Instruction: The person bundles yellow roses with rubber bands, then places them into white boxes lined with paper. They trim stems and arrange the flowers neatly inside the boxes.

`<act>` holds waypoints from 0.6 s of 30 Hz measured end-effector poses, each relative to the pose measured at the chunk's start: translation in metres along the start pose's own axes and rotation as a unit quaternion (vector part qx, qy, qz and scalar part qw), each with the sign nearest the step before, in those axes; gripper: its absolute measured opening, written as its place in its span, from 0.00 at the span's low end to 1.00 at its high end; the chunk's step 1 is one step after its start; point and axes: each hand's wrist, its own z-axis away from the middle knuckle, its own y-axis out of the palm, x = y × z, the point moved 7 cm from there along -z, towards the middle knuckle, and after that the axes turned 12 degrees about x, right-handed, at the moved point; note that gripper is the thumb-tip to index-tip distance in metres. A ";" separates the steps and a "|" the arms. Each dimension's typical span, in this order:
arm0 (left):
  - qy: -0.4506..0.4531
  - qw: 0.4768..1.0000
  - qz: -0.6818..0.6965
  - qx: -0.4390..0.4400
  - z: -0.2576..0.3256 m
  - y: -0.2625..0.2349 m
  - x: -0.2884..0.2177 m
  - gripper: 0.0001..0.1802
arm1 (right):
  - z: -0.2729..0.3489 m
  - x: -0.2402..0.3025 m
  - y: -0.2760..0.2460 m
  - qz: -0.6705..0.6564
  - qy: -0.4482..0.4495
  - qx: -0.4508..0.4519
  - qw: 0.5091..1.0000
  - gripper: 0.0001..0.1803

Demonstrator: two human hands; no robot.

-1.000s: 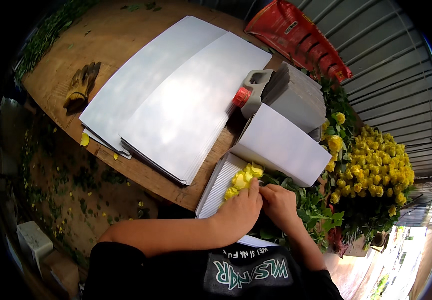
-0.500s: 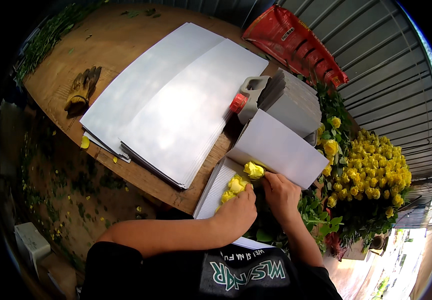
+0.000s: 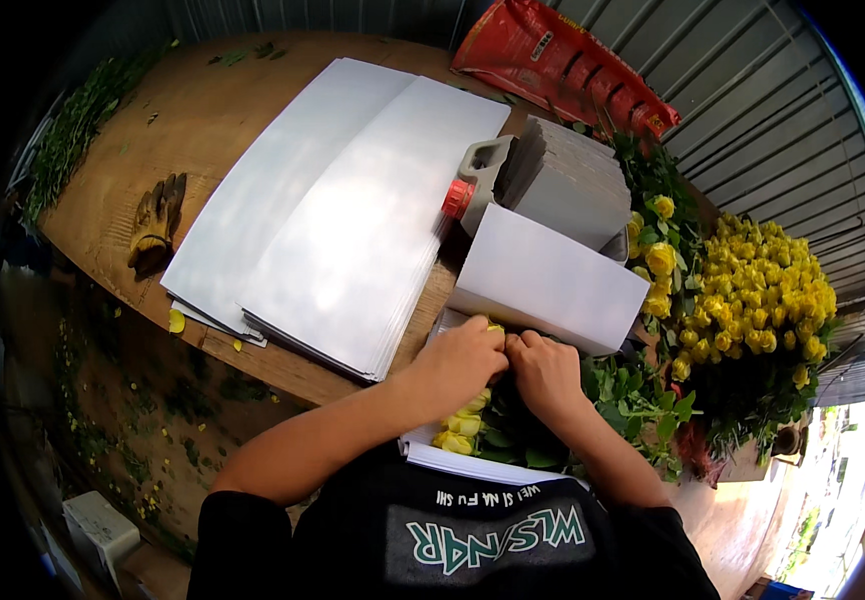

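Note:
My left hand (image 3: 465, 360) and my right hand (image 3: 545, 372) are pressed together at the near edge of a wooden table (image 3: 103, 190), fingers curled on a bunch of yellow roses (image 3: 463, 425) with green leaves. The bunch lies on a white paper sheet (image 3: 473, 465) at the table edge. Just beyond my fingers stands a curved white sheet (image 3: 548, 280). The rose heads under my hands are mostly hidden.
Two stacks of long white sheets (image 3: 343, 220) cover the table's middle. A grey jug with a red cap (image 3: 473, 185), a grey paper stack (image 3: 573, 180) and a red bag (image 3: 563, 65) sit behind. Many yellow roses (image 3: 753, 290) stand at right. A glove (image 3: 158, 220) lies at left.
Both hands have slid up the bunch toward the curved white sheet and closed together over the rose heads; more of the yellow roses now show below my left wrist.

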 end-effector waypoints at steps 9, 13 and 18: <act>-0.043 0.990 0.132 0.041 -0.004 -0.002 0.026 0.08 | 0.009 -0.008 -0.007 -0.040 0.026 -0.015 0.999 0.05; -0.056 0.989 0.127 0.052 0.002 0.000 0.027 0.12 | 0.044 0.013 -0.052 -0.120 -0.017 -0.048 0.991 0.12; -0.060 0.992 0.047 0.103 0.009 0.008 0.011 0.34 | 0.096 0.026 -0.070 -0.250 -0.012 -0.001 0.968 0.09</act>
